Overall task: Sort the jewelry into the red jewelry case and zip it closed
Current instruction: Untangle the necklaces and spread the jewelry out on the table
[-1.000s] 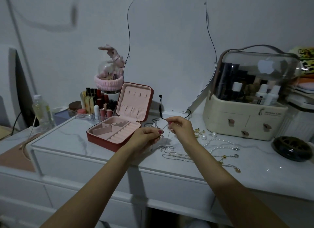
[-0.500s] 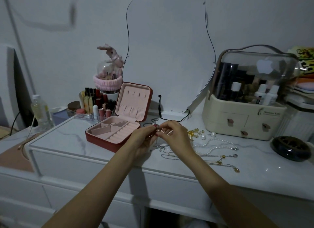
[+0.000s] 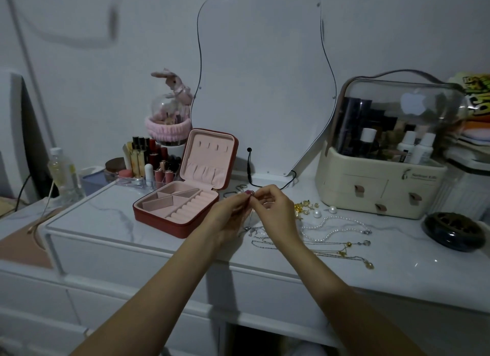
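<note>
The red jewelry case (image 3: 169, 224) lies open on the dresser top, its pink lid upright and its pink trays bare. Just right of it my left hand (image 3: 229, 213) and my right hand (image 3: 275, 209) meet above the table, fingertips pinching the two ends of a thin silver chain (image 3: 250, 223) that hangs down between them. Silver chains (image 3: 261, 236), a pearl necklace (image 3: 336, 224), gold necklaces (image 3: 347, 252), gold earrings (image 3: 305, 205) and loose pearls (image 3: 324, 212) lie on the table to the right. Small rings (image 3: 236, 191) lie behind my hands.
A cream cosmetics organiser (image 3: 381, 186) with a clear dome stands at the back right, a dark round dish (image 3: 453, 231) beside it. Lipsticks and bottles (image 3: 148, 162), a pink rabbit ornament (image 3: 172, 109) and a plastic bottle (image 3: 63, 175) stand at the back left. A mirror (image 3: 262, 77) leans behind.
My hands were apart with the chain stretched between them; they have come together, fingertips now touching at the chain's ends above the table.
</note>
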